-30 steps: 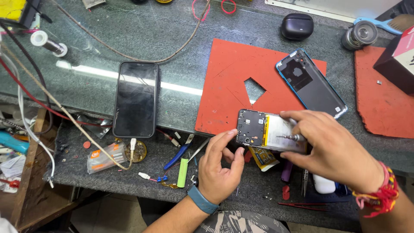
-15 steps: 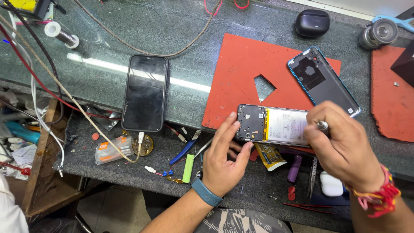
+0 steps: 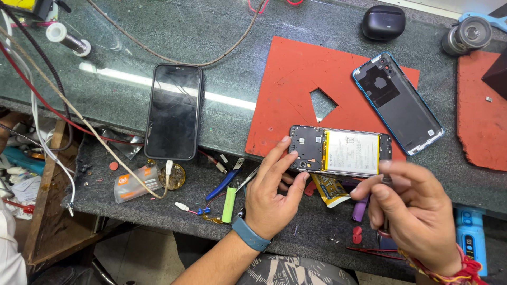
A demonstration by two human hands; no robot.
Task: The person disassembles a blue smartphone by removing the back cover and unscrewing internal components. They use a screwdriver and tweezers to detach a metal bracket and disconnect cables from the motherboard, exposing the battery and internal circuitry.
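Right hand (image 3: 417, 211) drawing back off phone (image 3: 340, 151), pinching probably screwdriver; left hand (image 3: 274, 190) pinching phone's end at mat (image 3: 296, 79) edge.

Tool (image 3: 387, 179) mostly hidden inside right hand (image 3: 417, 216).

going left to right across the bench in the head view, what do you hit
solder spool → black phone face up → green cell → left hand → opened phone with its battery showing → blue back cover → right hand → small lens
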